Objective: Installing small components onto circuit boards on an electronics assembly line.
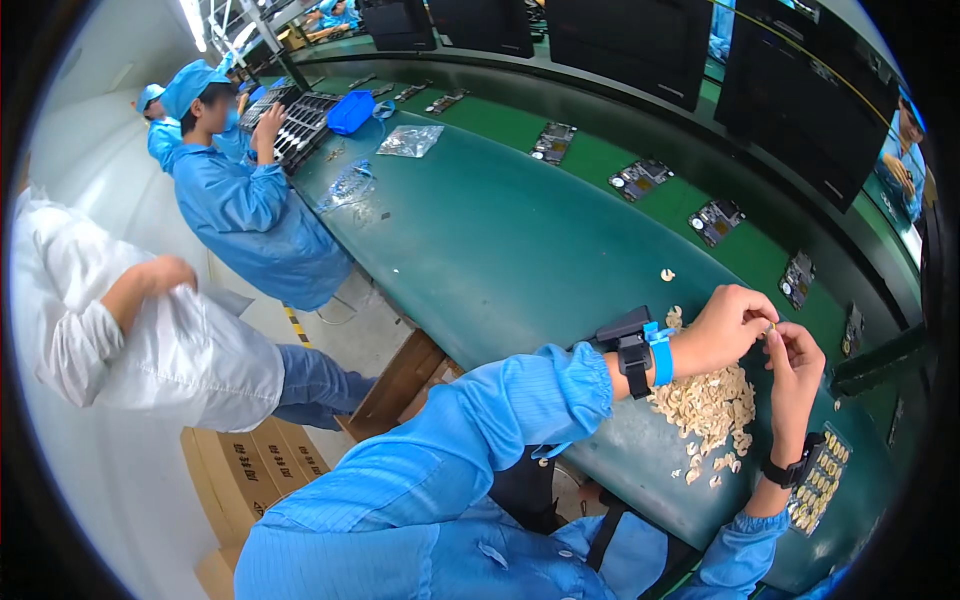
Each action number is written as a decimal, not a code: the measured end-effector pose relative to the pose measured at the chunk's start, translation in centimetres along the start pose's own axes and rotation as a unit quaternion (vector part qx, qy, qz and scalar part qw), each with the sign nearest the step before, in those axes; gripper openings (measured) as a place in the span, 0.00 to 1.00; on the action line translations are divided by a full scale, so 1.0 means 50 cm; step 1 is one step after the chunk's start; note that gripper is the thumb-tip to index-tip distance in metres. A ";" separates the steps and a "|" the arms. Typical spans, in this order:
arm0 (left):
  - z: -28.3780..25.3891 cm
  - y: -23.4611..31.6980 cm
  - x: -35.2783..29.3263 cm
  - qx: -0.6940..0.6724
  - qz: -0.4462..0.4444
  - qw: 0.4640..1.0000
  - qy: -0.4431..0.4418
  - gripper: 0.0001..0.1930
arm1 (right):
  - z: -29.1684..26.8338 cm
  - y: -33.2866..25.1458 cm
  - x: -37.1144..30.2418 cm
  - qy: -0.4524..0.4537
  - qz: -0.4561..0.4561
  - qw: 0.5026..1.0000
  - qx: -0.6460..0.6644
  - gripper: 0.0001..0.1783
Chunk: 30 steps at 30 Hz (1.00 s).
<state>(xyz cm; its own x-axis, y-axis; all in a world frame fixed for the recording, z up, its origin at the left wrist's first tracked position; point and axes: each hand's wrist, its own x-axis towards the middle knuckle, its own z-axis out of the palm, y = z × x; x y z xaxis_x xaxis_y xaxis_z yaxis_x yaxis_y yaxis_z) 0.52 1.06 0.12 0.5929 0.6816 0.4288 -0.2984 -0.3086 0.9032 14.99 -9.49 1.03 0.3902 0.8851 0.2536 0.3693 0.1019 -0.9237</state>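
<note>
1. Just above the far right side of a heap of small cream-coloured C-shaped pieces (712,405), the left hand (735,320) and the right hand (795,358) are meeting fingertip to fingertip.
2. Both hands are holding thumb and forefinger nearly together, pinching a tiny yellowish piece (771,328) between them; the fingers are hiding its exact outline.
3. Many cream pieces are lying loose in the heap, a few of them straying onto bare surface. Beside the right wrist, a clear sheet (820,485) is carrying yellowish pieces in rows. Judging from this, a modest share is already sitting in order, while far more are lying loose; whether the sheet has gaps is not showing clearly.
4. Dark green tabletop (500,235) is supporting all this and, farther off, a clear plastic bag (410,141) and a blue bin (350,112). Along its far side, a brighter green strip (597,163) is bearing spaced circuit boards (641,179) below large black panels (635,50).
5. Toward the left, a co-worker in blue cap and smock (250,215) is facing dark slotted trays (300,130). Nearer, a person in a white coat (160,330) is standing by brown cartons (260,465).
</note>
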 end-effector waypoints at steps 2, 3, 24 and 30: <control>0.004 -0.016 0.002 0.046 0.064 0.997 0.014 0.05 | -0.009 -0.013 -0.005 -0.012 0.016 1.000 -0.020 0.07; -0.005 -0.028 0.004 0.041 0.042 0.998 0.021 0.06 | 0.002 -0.005 0.001 -0.025 -0.005 1.000 0.008 0.08; -0.003 -0.010 -0.020 -0.015 -0.055 0.998 -0.015 0.09 | 0.038 0.028 0.001 0.035 -0.056 0.995 0.072 0.05; -0.021 -0.009 -0.007 -0.059 -0.080 0.995 0.017 0.10 | -0.023 0.007 0.001 -0.059 -0.006 0.996 0.065 0.05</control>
<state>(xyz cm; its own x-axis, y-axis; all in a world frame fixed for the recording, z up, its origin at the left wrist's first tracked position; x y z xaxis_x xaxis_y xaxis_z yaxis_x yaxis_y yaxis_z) -0.33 1.64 -0.44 0.6157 0.7380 0.2763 -0.2887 -0.1150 0.9505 16.11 -9.92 1.06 0.2817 0.9301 0.2359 0.2576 0.1635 -0.9523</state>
